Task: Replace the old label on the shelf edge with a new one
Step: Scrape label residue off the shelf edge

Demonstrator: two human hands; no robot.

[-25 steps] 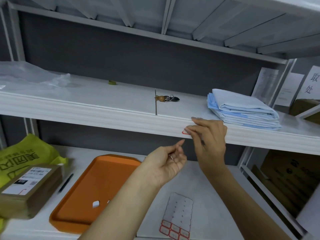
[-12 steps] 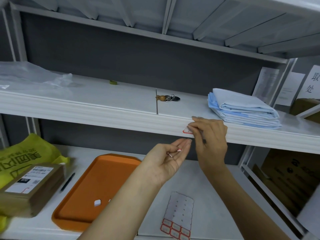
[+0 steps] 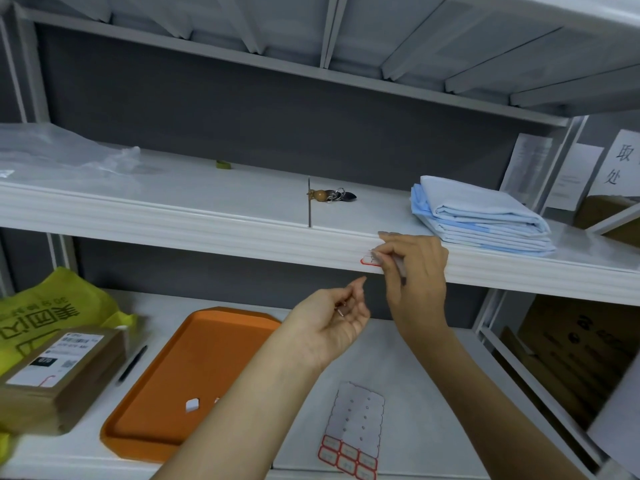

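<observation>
A red-bordered white label (image 3: 367,260) is stuck on the front edge of the middle shelf (image 3: 242,237). My right hand (image 3: 417,271) is at that edge with curled fingers, gripping a thin grey tool (image 3: 401,270); its fingertips cover the label's right part. My left hand (image 3: 332,317) hovers palm-up just below and left of the label, fingers loosely curled round a small red-and-white label scrap (image 3: 341,311). A sheet of red-bordered labels (image 3: 348,457), mostly used, lies on the lower shelf.
An orange tray (image 3: 207,317) with small white scraps (image 3: 192,404) sits on the lower shelf beside a black pen (image 3: 133,362), a brown parcel (image 3: 59,375) and a yellow bag (image 3: 52,306). Folded blue cloth (image 3: 481,216) and keys (image 3: 332,195) lie on the middle shelf.
My left hand stays under the label and its fingers have curled in a little more round the scrap. My right hand has stayed at the label on the shelf edge.
</observation>
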